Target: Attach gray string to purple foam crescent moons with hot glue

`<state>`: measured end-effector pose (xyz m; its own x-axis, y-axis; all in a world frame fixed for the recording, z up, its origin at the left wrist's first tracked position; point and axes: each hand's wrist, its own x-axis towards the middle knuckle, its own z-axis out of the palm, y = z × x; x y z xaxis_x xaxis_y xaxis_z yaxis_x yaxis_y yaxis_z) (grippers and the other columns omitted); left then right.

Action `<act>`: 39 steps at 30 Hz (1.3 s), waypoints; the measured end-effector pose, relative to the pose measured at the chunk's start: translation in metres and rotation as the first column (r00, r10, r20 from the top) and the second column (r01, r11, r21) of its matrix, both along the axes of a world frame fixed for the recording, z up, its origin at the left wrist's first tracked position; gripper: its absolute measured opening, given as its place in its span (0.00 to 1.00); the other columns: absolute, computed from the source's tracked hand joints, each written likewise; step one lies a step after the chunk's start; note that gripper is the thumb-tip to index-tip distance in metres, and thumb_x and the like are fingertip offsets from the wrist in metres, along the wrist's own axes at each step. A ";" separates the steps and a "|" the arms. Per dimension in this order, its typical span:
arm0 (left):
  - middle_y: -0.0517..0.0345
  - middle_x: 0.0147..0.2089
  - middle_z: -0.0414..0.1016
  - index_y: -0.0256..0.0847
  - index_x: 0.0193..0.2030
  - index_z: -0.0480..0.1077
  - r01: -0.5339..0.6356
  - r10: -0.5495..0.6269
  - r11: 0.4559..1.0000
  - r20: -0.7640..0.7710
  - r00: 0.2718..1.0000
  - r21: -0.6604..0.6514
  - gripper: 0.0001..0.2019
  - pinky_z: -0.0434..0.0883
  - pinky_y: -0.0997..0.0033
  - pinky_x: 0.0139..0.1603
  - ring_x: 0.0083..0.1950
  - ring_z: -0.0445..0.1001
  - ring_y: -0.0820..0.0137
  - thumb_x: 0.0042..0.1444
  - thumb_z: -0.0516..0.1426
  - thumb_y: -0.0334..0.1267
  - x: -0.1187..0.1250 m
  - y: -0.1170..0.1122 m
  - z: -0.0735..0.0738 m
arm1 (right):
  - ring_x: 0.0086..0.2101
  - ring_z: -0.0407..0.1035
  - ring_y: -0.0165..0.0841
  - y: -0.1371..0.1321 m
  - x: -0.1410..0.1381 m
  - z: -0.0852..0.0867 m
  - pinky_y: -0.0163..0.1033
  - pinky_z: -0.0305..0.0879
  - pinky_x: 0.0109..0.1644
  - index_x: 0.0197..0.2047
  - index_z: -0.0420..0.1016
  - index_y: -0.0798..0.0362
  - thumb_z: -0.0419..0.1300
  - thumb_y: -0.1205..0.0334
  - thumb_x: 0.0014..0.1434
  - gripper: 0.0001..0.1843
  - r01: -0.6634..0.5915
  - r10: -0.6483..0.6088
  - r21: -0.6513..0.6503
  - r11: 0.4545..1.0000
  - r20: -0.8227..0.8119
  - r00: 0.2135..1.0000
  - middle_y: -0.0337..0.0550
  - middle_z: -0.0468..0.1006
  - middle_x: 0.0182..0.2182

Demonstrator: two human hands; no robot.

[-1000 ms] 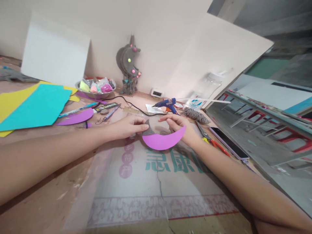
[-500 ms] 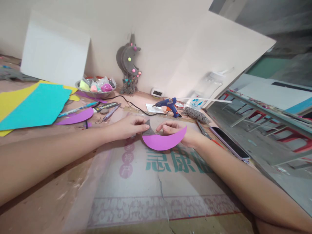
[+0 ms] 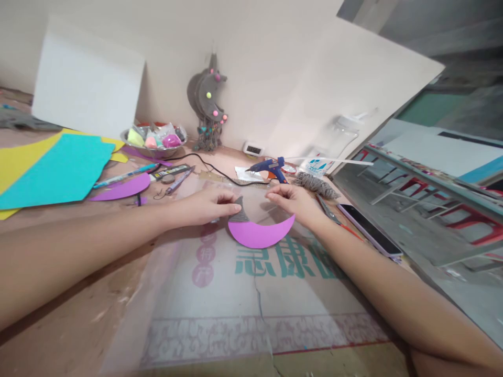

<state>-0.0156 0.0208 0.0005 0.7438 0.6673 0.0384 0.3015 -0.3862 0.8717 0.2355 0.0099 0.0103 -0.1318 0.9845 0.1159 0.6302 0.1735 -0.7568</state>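
A purple paper crescent lies on a clear plastic sheet over printed cardboard. A grey crescent tip shows at its left end. My left hand pinches that left tip between thumb and fingers. My right hand rests at the crescent's right end, fingers curled, pinching its right tip.
A blue glue gun with a black cord, grey yarn, scissors and a phone lie at the right. Teal and yellow sheets, a second purple crescent, pens and a bowl sit left. A grey moon decoration leans on the wall.
My right hand moved from the crescent's inner edge to its right tip. The crescent has settled flatter on the plastic. My left hand stayed put.
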 end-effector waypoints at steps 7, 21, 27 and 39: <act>0.65 0.23 0.57 0.37 0.27 0.62 0.018 -0.018 1.000 0.003 1.000 0.009 0.15 0.55 0.79 0.21 0.22 0.56 0.79 0.57 0.52 0.47 0.000 0.001 0.001 | 0.20 0.58 0.26 0.009 0.018 0.002 0.34 0.57 0.25 0.36 0.75 0.55 0.59 0.48 0.52 0.18 0.072 -0.078 0.071 0.995 0.079 0.994 0.37 0.71 0.24; 0.66 0.23 0.56 0.38 0.25 0.59 0.036 -0.036 0.999 0.024 0.999 -0.001 0.16 0.55 0.79 0.22 0.22 0.56 0.79 0.58 0.52 0.47 0.000 0.000 0.000 | 0.22 0.65 0.31 -0.015 0.041 0.072 0.35 0.59 0.27 0.28 0.79 0.53 0.58 0.41 0.53 0.22 -0.087 0.111 -0.077 0.993 0.411 0.905 0.39 0.73 0.18; 0.65 0.24 0.57 0.38 0.27 0.62 0.045 -0.045 0.999 0.036 0.998 -0.006 0.16 0.56 0.79 0.22 0.24 0.57 0.78 0.57 0.53 0.48 -0.001 0.003 -0.005 | 0.32 0.71 0.34 -0.028 0.012 0.067 0.38 0.64 0.38 0.35 0.80 0.51 0.58 0.49 0.55 0.16 -0.399 0.485 -0.283 0.872 0.394 0.780 0.40 0.79 0.31; 0.65 0.23 0.59 0.40 0.29 0.62 0.028 -0.028 1.000 -0.048 0.998 -0.005 0.16 0.56 0.78 0.23 0.23 0.58 0.77 0.58 0.51 0.51 -0.002 0.003 -0.007 | 0.30 0.69 0.31 -0.009 0.037 0.064 0.37 0.64 0.39 0.28 0.77 0.53 0.63 0.46 0.51 0.17 -0.099 0.101 -0.053 0.994 0.038 0.994 0.41 0.77 0.28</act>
<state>-0.0178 0.0236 -0.0067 0.7631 0.6463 -0.0003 0.3320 -0.3916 0.8581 0.2720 0.0011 0.0740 -0.2338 0.9706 0.0581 0.6421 0.1990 -0.7403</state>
